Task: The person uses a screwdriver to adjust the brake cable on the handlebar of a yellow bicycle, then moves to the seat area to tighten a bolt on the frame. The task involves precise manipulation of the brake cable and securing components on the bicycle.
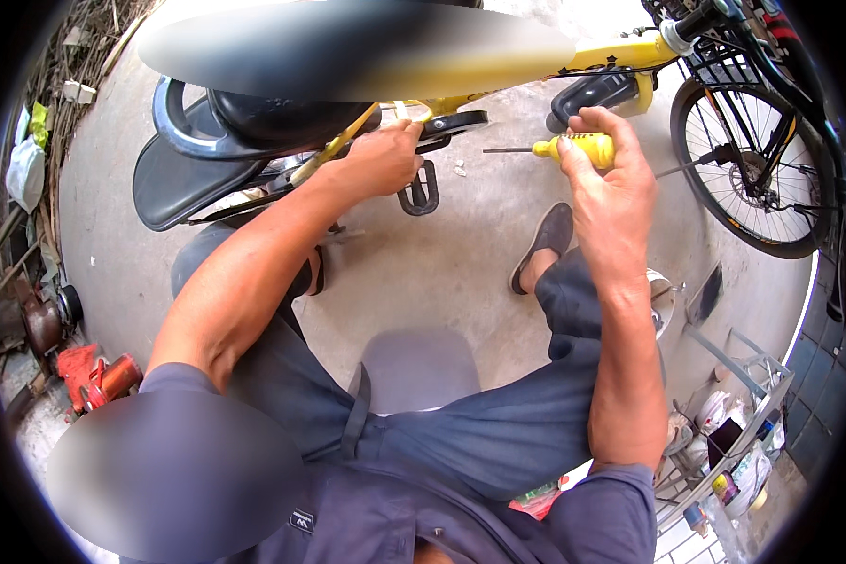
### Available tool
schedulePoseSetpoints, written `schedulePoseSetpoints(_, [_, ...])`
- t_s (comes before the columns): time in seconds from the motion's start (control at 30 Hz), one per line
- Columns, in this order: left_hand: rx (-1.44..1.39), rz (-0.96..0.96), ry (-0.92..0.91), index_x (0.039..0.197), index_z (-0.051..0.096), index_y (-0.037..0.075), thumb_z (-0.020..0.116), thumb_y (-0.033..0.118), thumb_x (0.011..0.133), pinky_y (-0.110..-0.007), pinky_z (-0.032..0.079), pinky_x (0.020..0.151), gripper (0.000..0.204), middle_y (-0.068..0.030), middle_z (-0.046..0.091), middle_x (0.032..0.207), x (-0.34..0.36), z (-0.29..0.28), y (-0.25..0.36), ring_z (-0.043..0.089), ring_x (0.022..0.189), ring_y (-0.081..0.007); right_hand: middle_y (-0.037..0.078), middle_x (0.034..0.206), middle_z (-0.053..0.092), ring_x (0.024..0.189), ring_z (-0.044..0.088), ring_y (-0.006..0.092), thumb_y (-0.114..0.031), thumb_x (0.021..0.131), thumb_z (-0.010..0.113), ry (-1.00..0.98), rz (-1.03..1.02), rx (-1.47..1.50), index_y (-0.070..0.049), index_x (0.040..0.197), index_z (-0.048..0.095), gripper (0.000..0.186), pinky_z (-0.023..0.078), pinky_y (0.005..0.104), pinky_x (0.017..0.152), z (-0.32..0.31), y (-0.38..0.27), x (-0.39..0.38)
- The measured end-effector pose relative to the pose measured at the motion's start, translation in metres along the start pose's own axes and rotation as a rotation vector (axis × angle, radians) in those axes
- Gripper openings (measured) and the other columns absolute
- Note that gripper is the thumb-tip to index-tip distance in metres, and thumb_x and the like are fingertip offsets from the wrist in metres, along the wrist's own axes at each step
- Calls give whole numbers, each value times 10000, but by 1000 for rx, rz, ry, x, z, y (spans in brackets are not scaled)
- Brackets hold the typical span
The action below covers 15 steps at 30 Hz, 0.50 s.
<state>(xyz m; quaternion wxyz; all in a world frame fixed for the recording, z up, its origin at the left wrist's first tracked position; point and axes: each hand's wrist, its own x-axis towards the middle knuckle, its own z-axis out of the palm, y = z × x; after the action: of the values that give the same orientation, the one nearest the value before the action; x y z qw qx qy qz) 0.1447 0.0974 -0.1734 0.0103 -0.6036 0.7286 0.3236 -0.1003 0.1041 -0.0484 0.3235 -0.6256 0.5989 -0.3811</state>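
My right hand (611,183) is closed round the yellow handle of a screwdriver (585,148), its thin metal shaft pointing left toward the yellow bike (442,101). The screwdriver's tip is in the air, apart from the bike. At the bike's middle, my left hand (381,158) has its fingers curled against the yellow frame, close to the crank (458,122). What those fingers hold, if anything, is hidden. Just below and right of this hand hangs a black pedal (421,191). A black saddle-like part (193,174) and a dark rounded cover lie to its left.
Another bicycle's spoked wheel (757,169) stands at right. Farther down is a metal rack (757,376) with assorted items. A red tool-like object (99,378) lies at lower left, below a pile of sticks (61,85). Blurred patches cover parts of the top and lower left.
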Motion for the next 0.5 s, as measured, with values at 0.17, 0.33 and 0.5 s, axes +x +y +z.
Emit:
schedulePoseSetpoints(0.17, [-54, -36, -84, 1432, 481, -41, 564, 240, 999, -484, 425, 1087, 523, -275, 554, 1384, -4, 3, -6, 570, 1262, -441, 52, 979, 721, 790, 648, 93, -26, 922, 727, 15, -19, 44, -39, 1200, 643, 291, 541, 266, 718, 0, -3, -4])
schedulePoseSetpoints(0.33, [-95, 24, 50, 1297, 567, -54, 570, 215, 974, -507, 475, 1008, 420, -290, 626, 1231, -7, 10, -14, 632, 1147, -448, 46, 1036, 727, 819, 652, 96, -27, 929, 723, -4, -33, 82, -48, 1207, 651, 288, 546, 268, 734, 3, -6, -7])
schedulePoseSetpoints(0.5, [-75, 21, 93, 1184, 625, -42, 561, 224, 950, -537, 509, 966, 360, -294, 684, 1136, 4, 9, -17, 672, 1091, -448, 90, 1150, 708, 1023, 667, 148, -27, 957, 701, -52, -10, 3, -14, 1261, 631, 312, 562, 288, 885, 4, -11, -4])
